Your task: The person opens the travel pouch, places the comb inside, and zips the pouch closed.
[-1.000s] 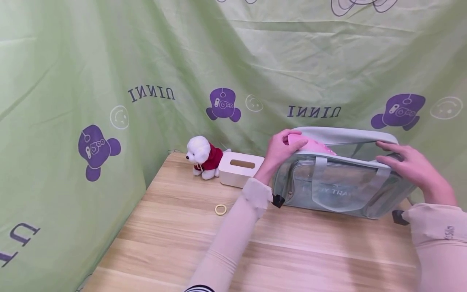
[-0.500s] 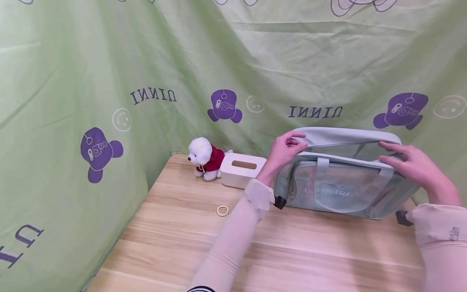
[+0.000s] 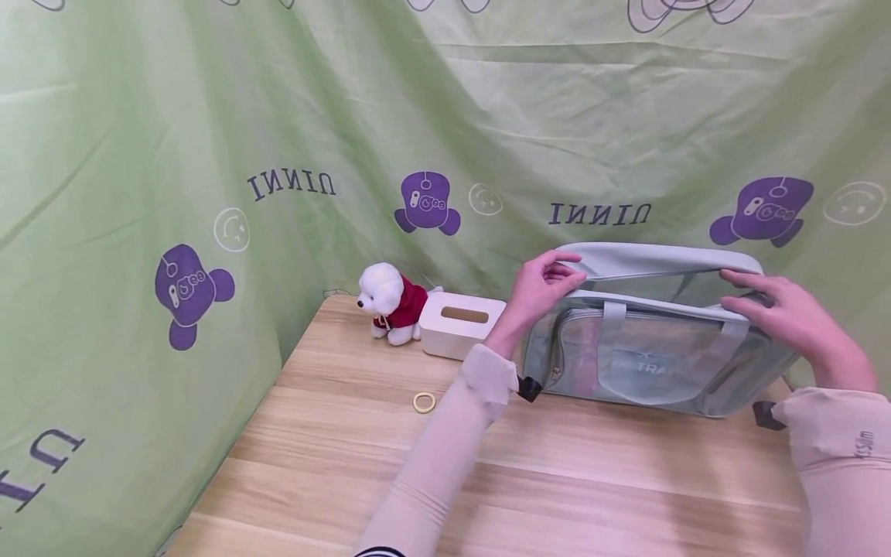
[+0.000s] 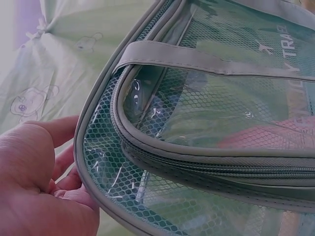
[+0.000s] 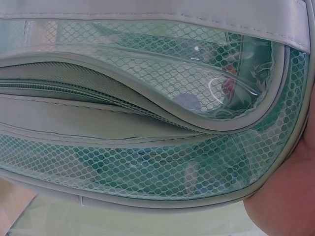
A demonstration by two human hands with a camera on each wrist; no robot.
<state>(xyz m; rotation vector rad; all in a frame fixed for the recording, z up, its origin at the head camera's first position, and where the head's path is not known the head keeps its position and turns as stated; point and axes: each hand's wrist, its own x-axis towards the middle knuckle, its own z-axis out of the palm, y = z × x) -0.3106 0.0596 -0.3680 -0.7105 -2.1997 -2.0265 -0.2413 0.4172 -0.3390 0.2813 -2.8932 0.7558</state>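
Note:
A see-through travel bag [image 3: 647,352] with pale grey-green trim, mesh and a front zip pocket stands upright at the table's right, its top open. At the bag's left end my left hand [image 3: 539,288] holds the rim, thumb by the front edge; in the left wrist view its fingers curl at the piped edge. My right hand [image 3: 800,317] grips the opposite end of the rim, thumb at the front edge and a finger toward the back edge. Inside, a pink thing [image 3: 588,352] shows dimly through the clear front; mesh and pocket blur its shape. A handle strap [image 3: 615,333] hangs down the front.
Left of the bag stands a white tissue box [image 3: 452,340] with a slot on top. Beside it sits a white toy dog [image 3: 383,292] in a red hoodie. A small yellow ring [image 3: 424,402] lies on the wooden table [image 3: 334,449]. Behind hangs a green curtain [image 3: 313,93].
One second ago my left hand held the pink thing at the bag's opening. It has since gone down inside, and my left hand is on the rim. My right hand has stayed at its end.

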